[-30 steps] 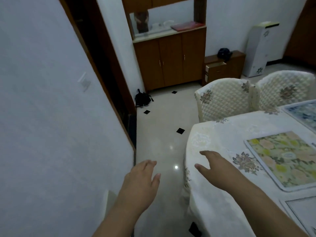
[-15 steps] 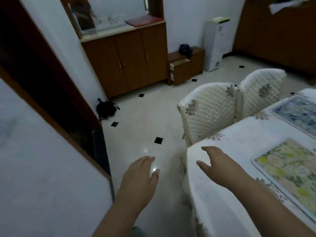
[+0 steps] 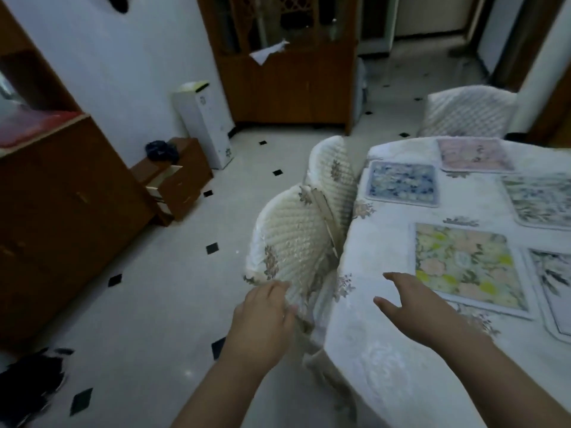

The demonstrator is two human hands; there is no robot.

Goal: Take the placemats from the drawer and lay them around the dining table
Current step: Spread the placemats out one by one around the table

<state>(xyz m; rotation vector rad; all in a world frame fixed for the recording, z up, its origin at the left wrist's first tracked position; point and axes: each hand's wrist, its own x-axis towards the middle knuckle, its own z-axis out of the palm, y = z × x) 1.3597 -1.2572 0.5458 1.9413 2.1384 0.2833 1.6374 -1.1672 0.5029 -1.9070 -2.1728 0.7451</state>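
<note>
Several floral placemats lie flat on the dining table, which wears a white cloth: a yellow-green one, a blue one, a pink one and a grey-green one. A further mat is cut off at the right edge. My right hand hovers over the table's near corner, fingers spread, holding nothing. My left hand is beside the nearest chair, fingers relaxed and empty. The small wooden drawer unit stands at the left wall with a drawer pulled out.
Two quilted white chairs are tucked at the table's left side, a third chair at its far end. A tall wooden cabinet fills the left, a white appliance stands by the wall, and a black bag lies on the tiled floor.
The view has swung right, bringing more of the table and its mats into sight. My left hand has come up beside the nearest chair. Both hands stay empty.
</note>
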